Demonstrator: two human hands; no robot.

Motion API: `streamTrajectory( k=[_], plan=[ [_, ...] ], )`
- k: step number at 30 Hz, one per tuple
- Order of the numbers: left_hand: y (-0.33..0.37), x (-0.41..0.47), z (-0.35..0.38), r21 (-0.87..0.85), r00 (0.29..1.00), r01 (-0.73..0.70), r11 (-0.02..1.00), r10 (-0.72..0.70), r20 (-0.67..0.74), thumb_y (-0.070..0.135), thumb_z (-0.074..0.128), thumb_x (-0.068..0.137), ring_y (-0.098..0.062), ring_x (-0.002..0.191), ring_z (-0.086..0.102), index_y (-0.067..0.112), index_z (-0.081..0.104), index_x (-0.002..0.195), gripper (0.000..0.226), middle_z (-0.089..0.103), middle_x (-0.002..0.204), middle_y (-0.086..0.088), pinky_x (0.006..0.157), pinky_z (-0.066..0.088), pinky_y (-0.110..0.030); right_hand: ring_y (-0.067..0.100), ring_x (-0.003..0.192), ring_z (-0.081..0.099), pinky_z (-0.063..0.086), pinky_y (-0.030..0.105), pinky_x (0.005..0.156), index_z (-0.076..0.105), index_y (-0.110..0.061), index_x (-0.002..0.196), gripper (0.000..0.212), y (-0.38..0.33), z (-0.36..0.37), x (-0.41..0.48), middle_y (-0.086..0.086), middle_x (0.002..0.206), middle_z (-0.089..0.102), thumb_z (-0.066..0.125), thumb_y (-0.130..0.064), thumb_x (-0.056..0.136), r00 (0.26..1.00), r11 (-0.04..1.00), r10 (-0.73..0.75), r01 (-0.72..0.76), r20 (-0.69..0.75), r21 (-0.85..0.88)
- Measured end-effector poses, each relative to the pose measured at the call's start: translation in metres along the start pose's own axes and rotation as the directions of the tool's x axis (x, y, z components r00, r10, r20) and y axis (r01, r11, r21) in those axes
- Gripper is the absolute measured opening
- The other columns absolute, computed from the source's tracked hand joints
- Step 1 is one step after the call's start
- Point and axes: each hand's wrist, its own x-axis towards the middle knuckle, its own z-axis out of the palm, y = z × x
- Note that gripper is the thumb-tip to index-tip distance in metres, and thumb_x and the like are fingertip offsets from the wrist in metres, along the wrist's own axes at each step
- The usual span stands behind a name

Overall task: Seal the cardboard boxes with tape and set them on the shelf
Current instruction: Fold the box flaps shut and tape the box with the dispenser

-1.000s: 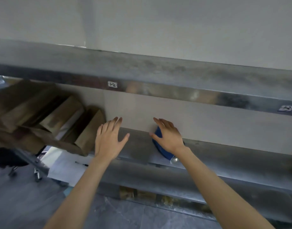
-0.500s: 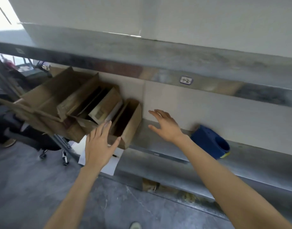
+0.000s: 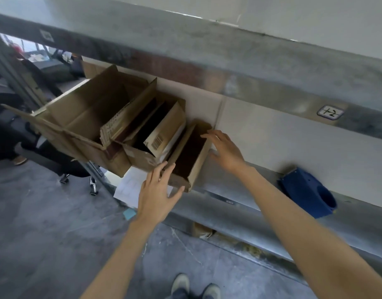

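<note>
Several open brown cardboard boxes lean together on the metal shelf (image 3: 246, 190) at the left. The nearest is a narrow box (image 3: 193, 157) with a dark inside. My left hand (image 3: 158, 195) is spread open at its front lower corner, fingertips at the edge. Fingers apart, my right hand (image 3: 225, 151) reaches over the box's far right rim and holds nothing. A larger open box (image 3: 86, 113) and a middle box (image 3: 164, 130) with a barcode label sit further left. A blue tape dispenser (image 3: 309, 196) lies on the shelf to the right, apart from both hands.
An upper shelf (image 3: 229, 67) overhangs, with a label (image 3: 329, 112) on its front edge. White paper (image 3: 131, 187) hangs below the boxes. Office chair wheels (image 3: 93, 186) and a seated person's legs are at the left. My shoes (image 3: 195, 287) stand on the grey floor.
The view has swung left and both hands moved left, away from the blue tape dispenser and up to the narrow box. They now frame its two ends.
</note>
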Motion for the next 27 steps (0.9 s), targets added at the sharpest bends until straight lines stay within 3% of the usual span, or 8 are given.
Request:
streamTrajectory(
  k=[9, 15, 20, 24, 27],
  plan=[
    [0.009, 0.004, 0.009, -0.049, 0.996, 0.060, 0.997, -0.063, -0.063, 0.061, 0.058, 0.082, -0.018, 0.133, 0.038, 0.021, 0.053, 0.139, 0.069, 0.042, 0.148, 0.006, 0.098, 0.046, -0.037, 0.026, 0.135, 0.040, 0.035, 0.039, 0.104, 0.065, -0.016, 0.112, 0.023, 0.018, 0.007, 0.017, 0.005, 0.142, 0.050, 0.068, -0.012, 0.089, 0.996, 0.998, -0.062, 0.061, -0.060, -0.024],
    [0.012, 0.007, 0.015, -0.110, 0.995, 0.054, 0.992, -0.062, -0.074, 0.054, 0.070, 0.080, -0.020, 0.133, 0.041, 0.017, 0.056, 0.135, 0.068, 0.043, 0.148, 0.001, 0.095, 0.052, -0.041, 0.028, 0.130, 0.046, 0.030, 0.042, 0.106, 0.066, -0.018, 0.101, 0.020, 0.038, -0.001, 0.005, 0.003, 0.117, 0.063, 0.075, -0.016, 0.083, 0.993, 0.994, -0.111, 0.110, -0.038, -0.014],
    [0.014, 0.017, 0.023, -0.305, 1.000, -0.010, 0.952, 0.003, -0.025, 0.037, 0.079, 0.081, -0.010, 0.140, 0.033, 0.018, 0.050, 0.140, 0.069, 0.031, 0.154, 0.003, 0.105, 0.043, -0.031, 0.016, 0.111, 0.049, 0.022, 0.042, 0.114, 0.063, -0.025, 0.098, 0.013, 0.055, -0.011, -0.028, -0.006, 0.106, 0.059, 0.070, -0.025, 0.088, 0.997, 0.997, -0.068, 0.067, 0.034, 0.029],
    [0.022, 0.029, 0.027, -0.342, 0.994, -0.084, 0.936, 0.105, 0.043, 0.034, 0.078, 0.083, 0.006, 0.133, 0.026, 0.021, 0.047, 0.142, 0.068, 0.028, 0.155, 0.007, 0.105, 0.035, -0.020, 0.009, 0.105, 0.049, 0.021, 0.032, 0.110, 0.059, -0.029, 0.097, 0.011, 0.066, -0.021, -0.069, -0.009, 0.104, 0.058, 0.068, -0.030, 0.090, 0.999, 0.998, 0.043, -0.044, 0.034, 0.042],
    [0.034, 0.041, 0.035, -0.368, 0.972, -0.143, 0.919, 0.201, 0.124, 0.033, 0.078, 0.084, 0.002, 0.135, 0.029, 0.022, 0.047, 0.141, 0.066, 0.029, 0.153, 0.008, 0.109, 0.031, -0.020, 0.008, 0.098, 0.052, 0.022, 0.032, 0.105, 0.061, -0.028, 0.097, 0.011, 0.076, -0.030, -0.101, -0.010, 0.101, 0.060, 0.068, -0.031, 0.089, 0.994, 0.995, 0.099, -0.098, -0.039, 0.019]
  ],
)
